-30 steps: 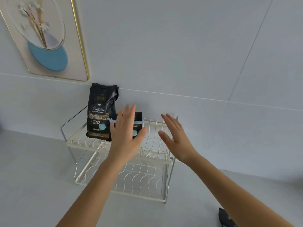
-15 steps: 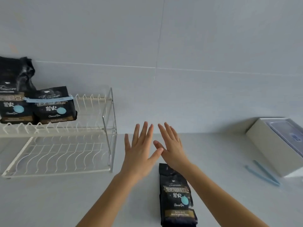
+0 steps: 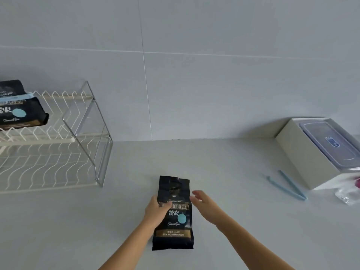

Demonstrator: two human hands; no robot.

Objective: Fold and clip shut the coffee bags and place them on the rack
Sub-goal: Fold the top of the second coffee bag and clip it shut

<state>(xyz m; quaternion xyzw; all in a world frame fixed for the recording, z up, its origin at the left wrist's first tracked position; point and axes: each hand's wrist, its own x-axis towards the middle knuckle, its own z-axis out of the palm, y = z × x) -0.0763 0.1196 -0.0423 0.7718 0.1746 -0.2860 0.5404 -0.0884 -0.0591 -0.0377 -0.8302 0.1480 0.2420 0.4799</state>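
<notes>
A black coffee bag (image 3: 176,228) lies flat on the grey counter, its unfolded top pointing away from me. My left hand (image 3: 156,210) rests on the bag's left edge, thumb over its front. My right hand (image 3: 206,204) hovers open just right of the bag, fingers spread and blurred. A white wire rack (image 3: 58,149) stands at the left; on its upper tier sits a folded coffee bag (image 3: 21,114) shut with a light blue clip (image 3: 17,97). Two light blue clips (image 3: 286,185) lie on the counter to the right.
A white box (image 3: 303,154) holding a clear lidded container (image 3: 331,143) sits at the right against the wall. A clear plastic item (image 3: 348,193) lies beside it at the frame edge. The rack's lower tier holds nothing. A grey tiled wall stands behind.
My view has swung right, away from the rack, and down to the counter. Both hands have dropped onto the loose bag, the left now touching its left side.
</notes>
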